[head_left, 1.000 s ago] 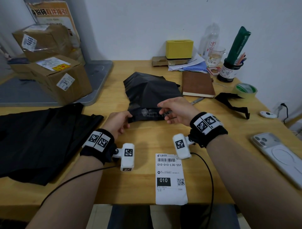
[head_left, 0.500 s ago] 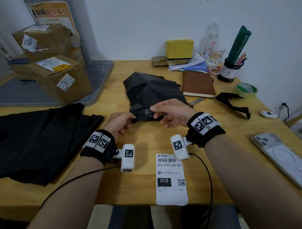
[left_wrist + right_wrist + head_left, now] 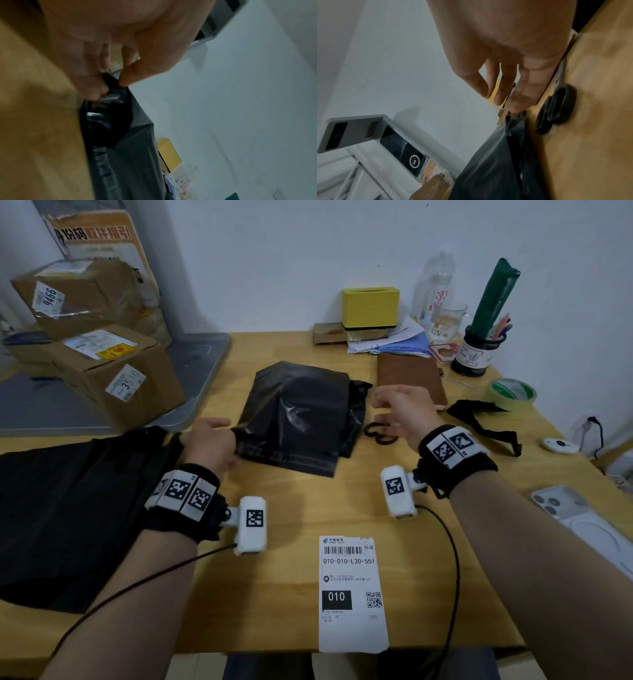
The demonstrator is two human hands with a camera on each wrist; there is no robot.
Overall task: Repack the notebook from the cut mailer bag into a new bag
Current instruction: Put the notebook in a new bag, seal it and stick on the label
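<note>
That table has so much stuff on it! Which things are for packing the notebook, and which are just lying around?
For the job:
- brown notebook
- black mailer bag, pinched at its corner by the left hand
- right hand, open, reaching out
- shipping label

Just lying about:
- cardboard boxes
- phone
- yellow box
- pen cup

Left hand [image 3: 209, 445] on black mailer bag [image 3: 298, 419]; right hand [image 3: 404, 409] above scissors [image 3: 380, 433].
</note>
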